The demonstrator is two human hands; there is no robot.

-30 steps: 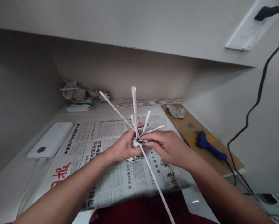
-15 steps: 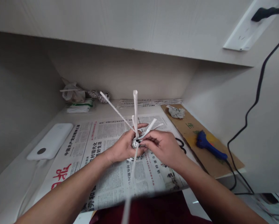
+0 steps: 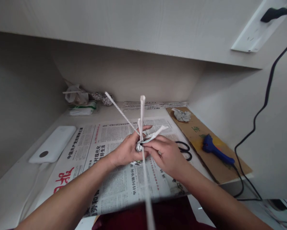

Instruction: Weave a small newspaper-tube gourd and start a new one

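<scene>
A small woven piece of rolled newspaper [image 3: 139, 146] sits in my left hand [image 3: 127, 147], whose fingers and thumb wrap round it. Several white paper tubes stick out of it: one tube [image 3: 142, 110] stands upright, another thin tube [image 3: 120, 111] leans up to the left, and a long one [image 3: 146, 188] runs down toward me. My right hand [image 3: 164, 153] is closed at the right side of the piece, pinching a paper tube [image 3: 157, 131] that points up to the right. The fingertips of both hands nearly meet, and they hide part of the weave.
Newspaper sheets [image 3: 114, 188] cover the tabletop. Black-handled scissors [image 3: 185, 150] lie right of my hand. A blue glue gun [image 3: 216, 150] and crumpled paper [image 3: 181, 114] rest on cardboard [image 3: 205, 159]. A white power bank [image 3: 53, 143] is at left; paper sticks [image 3: 155, 104] lie behind.
The right-pointing tubes have drawn together under my right hand. The long tube's near end has swung to the right. My left hand keeps its grip.
</scene>
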